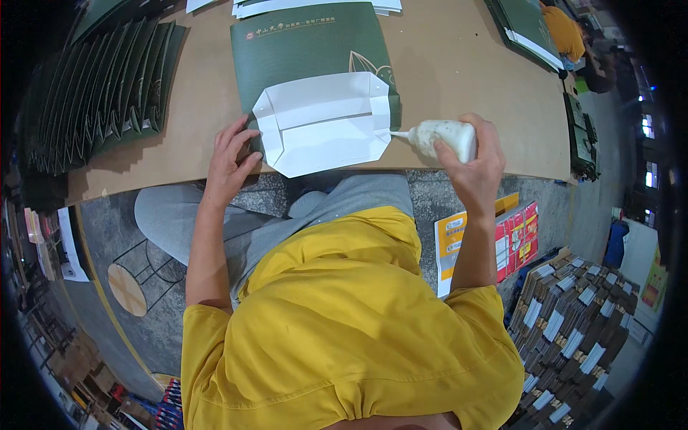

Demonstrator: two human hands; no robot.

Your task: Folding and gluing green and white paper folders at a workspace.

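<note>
A green paper bag (308, 54) lies flat on the table, its unfolded white bottom (326, 140) toward me at the near edge. My right hand (469, 154) grips a glue bottle (446, 137), a white squeeze bottle tipped on its side. Its thin nozzle points left and meets the right corner of the white bottom. At the left side of the bag rests my left hand (233, 152), fingers spread, with the fingertips by the edge of the white flap. Nothing shows in its grasp.
Many folded green bags (100, 93) stand in a row at the left of the brown table (459, 64). White sheets (315, 7) lie at the far edge. More green bags (530, 32) sit at the far right. Stacked bundles (573, 330) and a round stool (127, 289) are on the floor.
</note>
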